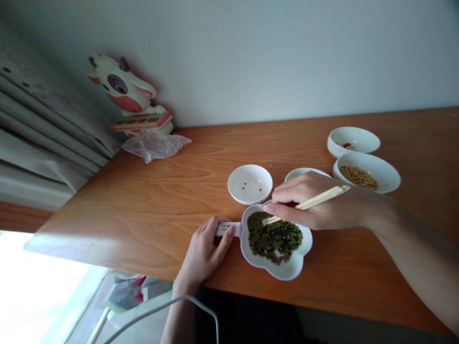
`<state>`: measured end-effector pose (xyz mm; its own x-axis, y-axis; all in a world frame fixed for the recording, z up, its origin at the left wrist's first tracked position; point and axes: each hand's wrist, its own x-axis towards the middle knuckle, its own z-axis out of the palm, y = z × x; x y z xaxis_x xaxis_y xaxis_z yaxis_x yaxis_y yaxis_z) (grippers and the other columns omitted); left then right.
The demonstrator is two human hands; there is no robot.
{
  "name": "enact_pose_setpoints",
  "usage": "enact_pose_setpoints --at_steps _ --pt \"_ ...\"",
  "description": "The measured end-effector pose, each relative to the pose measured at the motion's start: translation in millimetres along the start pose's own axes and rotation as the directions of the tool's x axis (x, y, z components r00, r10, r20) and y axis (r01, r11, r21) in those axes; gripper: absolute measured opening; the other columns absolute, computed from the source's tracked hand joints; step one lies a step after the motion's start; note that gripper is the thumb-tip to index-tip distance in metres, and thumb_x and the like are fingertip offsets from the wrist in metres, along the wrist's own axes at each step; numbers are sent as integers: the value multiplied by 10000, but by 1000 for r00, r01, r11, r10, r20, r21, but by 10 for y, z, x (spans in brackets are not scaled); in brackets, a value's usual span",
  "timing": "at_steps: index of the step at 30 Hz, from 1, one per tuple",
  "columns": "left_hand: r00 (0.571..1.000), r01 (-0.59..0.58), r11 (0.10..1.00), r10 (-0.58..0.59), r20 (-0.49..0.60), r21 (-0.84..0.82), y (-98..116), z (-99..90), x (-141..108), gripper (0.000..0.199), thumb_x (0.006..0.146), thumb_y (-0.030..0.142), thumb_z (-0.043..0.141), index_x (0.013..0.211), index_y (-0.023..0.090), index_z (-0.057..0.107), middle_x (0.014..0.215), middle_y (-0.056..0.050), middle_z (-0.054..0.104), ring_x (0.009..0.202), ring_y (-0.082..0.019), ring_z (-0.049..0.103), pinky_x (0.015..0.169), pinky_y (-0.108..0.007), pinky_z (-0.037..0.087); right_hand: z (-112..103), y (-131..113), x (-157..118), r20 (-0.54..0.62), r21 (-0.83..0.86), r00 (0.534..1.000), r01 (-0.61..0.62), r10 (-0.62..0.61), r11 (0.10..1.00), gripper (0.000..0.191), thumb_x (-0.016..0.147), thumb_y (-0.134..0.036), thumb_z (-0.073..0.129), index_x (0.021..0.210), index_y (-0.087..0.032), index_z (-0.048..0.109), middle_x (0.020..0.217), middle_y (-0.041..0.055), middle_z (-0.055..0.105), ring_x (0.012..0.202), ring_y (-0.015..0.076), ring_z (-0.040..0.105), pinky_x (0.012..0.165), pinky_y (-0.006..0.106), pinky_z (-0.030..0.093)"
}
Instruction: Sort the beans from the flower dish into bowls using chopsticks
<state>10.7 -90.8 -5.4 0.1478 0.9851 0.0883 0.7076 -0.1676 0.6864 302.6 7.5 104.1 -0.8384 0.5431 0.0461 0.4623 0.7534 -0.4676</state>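
Observation:
My left hand [206, 248] is closed around the short handle of a white, flower-shaped dish [292, 272] near the table's front edge. Inside the dish lie many small green beans [258, 234], with darker ones among them. In my right hand [304, 198] is a pair of wooden chopsticks [317, 199], their tips down among the beans at the dish's left side. Just behind the dish stands a white bowl [250, 185] with a few small beans at its bottom. Another white bowl [304, 172] is mostly hidden behind my right hand.
At the right, a white bowl [389, 179] holds tan beans [358, 177]; behind it, another bowl [355, 136] has a few reddish bits. A cow-shaped toy keyboard [132, 100] and a clear plastic bag [158, 145] are at the back left. A grey cable [186, 298] crosses below.

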Motion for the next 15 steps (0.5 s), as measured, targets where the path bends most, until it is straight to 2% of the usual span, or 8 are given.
enact_pose_setpoints --at_steps 5,11,15 --pt "1000 -2 1000 2 9 4 2 -6 -2 223 1065 438 544 1141 251 638 1047 -53 768 929 -238 729 821 -343 545 17 -31 -3 48 43 998 -41 39 998 539 1076 -573 444 706 -199 559 604 -36 550 570 119 469 614 315 270" --pt "1000 -6 1000 6 8 3 -7 8 -3 237 1071 445 527 1126 241 636 1035 -58 756 918 -232 716 832 -349 539 9 -81 8 114 130 993 -58 43 990 490 1116 -483 354 766 -201 551 687 -8 630 617 138 510 657 335 293" --pt "1000 -18 1000 18 3 12 -3 11 -6 244 1071 441 525 1134 235 641 1044 -65 752 935 -234 711 853 -354 533 38 -82 30 155 115 987 -50 32 992 489 1115 -473 354 746 -200 521 671 -5 599 606 143 487 648 337 288"
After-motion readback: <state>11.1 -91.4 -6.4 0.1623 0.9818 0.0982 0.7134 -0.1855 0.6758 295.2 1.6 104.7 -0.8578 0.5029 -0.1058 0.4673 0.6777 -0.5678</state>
